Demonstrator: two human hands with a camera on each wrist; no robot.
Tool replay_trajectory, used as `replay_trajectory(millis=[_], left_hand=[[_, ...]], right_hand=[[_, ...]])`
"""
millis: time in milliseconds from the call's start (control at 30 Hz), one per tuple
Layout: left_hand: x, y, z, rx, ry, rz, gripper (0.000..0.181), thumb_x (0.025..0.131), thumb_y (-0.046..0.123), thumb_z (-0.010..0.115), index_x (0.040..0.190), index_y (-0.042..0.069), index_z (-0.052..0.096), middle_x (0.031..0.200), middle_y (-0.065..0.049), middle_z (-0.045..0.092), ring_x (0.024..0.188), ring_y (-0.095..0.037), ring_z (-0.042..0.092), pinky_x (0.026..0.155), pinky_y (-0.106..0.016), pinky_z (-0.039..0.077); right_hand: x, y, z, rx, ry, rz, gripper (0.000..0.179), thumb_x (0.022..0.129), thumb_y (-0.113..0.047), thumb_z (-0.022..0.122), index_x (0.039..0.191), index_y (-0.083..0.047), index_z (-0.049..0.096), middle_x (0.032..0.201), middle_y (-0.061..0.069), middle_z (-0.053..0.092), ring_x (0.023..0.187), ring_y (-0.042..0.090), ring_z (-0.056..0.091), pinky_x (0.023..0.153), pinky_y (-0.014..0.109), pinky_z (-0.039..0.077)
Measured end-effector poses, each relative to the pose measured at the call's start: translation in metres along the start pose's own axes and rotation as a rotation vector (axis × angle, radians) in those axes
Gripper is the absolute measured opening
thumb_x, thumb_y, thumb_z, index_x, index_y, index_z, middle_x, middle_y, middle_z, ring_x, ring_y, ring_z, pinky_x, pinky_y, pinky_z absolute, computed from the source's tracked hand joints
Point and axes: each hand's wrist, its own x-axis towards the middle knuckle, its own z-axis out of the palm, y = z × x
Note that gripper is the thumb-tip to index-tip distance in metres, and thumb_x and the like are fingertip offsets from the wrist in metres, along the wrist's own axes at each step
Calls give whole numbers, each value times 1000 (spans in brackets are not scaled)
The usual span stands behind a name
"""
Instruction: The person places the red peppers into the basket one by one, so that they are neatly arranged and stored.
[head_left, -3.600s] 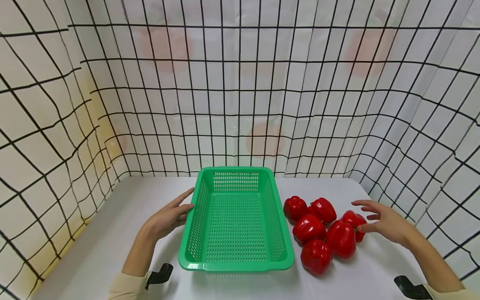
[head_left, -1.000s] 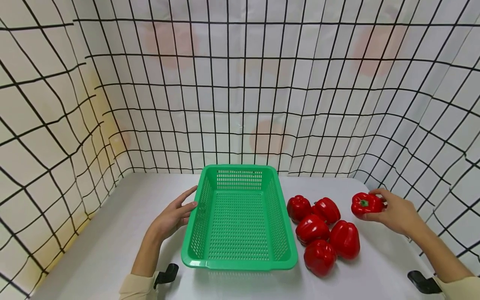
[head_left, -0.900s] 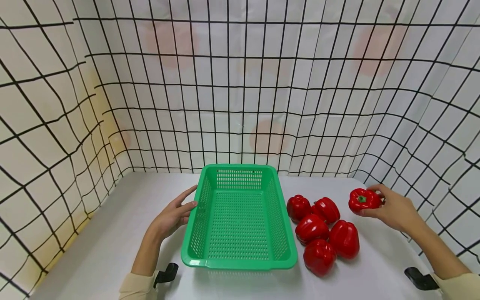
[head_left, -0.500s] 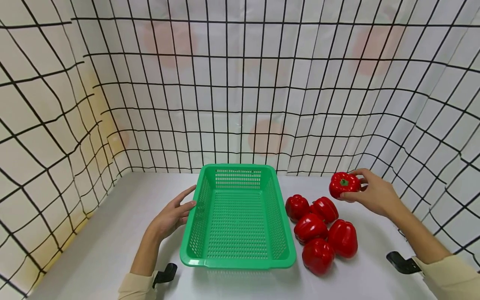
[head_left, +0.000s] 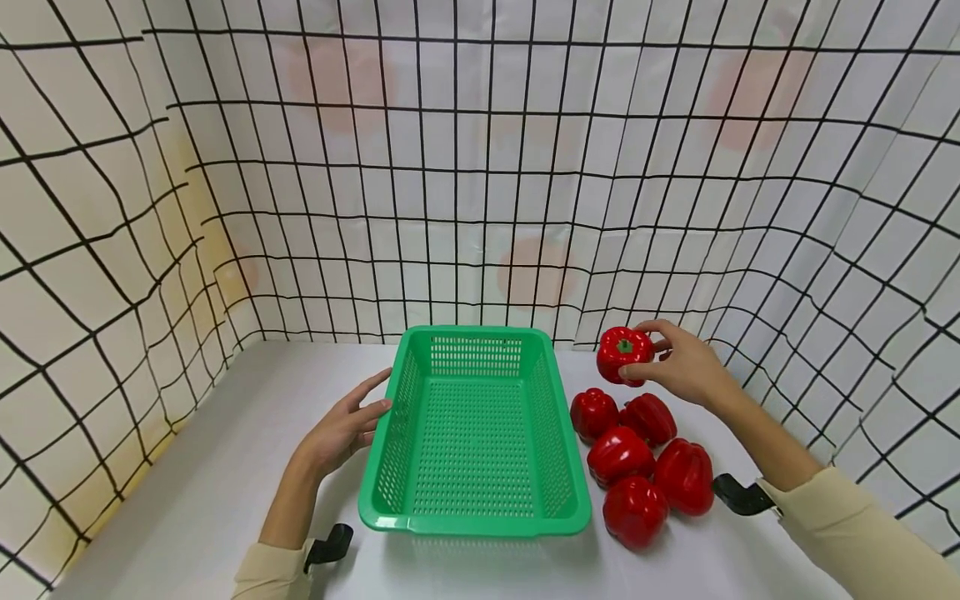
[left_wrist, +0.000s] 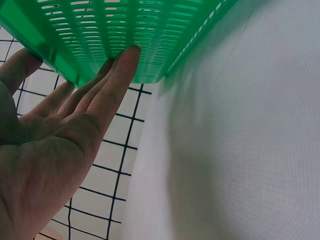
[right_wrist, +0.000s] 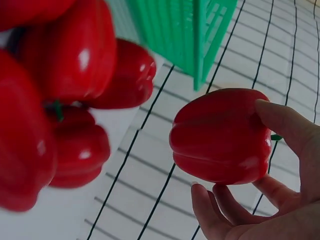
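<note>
My right hand (head_left: pixel 686 365) grips a red bell pepper (head_left: pixel 619 357) between thumb and fingers, its green stem toward the head camera. The pepper (right_wrist: pixel 220 137) is held up beyond the loose peppers, just right of the green basket's back right corner. In the left wrist view, the straight fingers of my left hand (left_wrist: pixel 65 125) lie against the slotted side of the basket (left_wrist: pixel 120 35). From the head, that left hand (head_left: pixel 341 433) is at the left rim of the green basket (head_left: pixel 474 527), whose perforated floor is bare.
Several red bell peppers (head_left: pixel 621 457) lie in a cluster on the white table (head_left: pixel 247 433), close to the basket's right side. Black grid netting (head_left: pixel 480 200) over white walls encloses the back and both sides.
My right hand picked up the pepper from the cluster's right edge, raised it, and carried it left toward the basket. The left hand stays at the left rim.
</note>
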Motion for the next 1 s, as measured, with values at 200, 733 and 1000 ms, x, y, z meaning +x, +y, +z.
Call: replay_trajectory(millis=[200,733,1000], left_hand=[[0,0,1,-1,-7,4,70,104,24,60,163,25,22,141,-29,53,118,-35,68,93,-41,60],[0,0,0,-16,-1,14,70,103,23,61,162,24,23,144,-29,52,120,-36,67,93,-41,59],[-2,-1,-1,-5,9,17,69,103,25,61,162,24,24,143,-28,54,120,-35,67,94,-41,59]], right_hand=[[10,-25,14,30,-5,-27,79,86,-40,78,149,-7,44,131,29,60,117,46,59,83,52,60],[42,-71,59,173,-44,-30,72,85,-36,79,146,-12,49,132,25,61,118,41,60,85,48,60],[55,-90,89,255,-52,-20,68,85,-36,80,143,-14,53,127,20,63,114,36,60,81,41,58]])
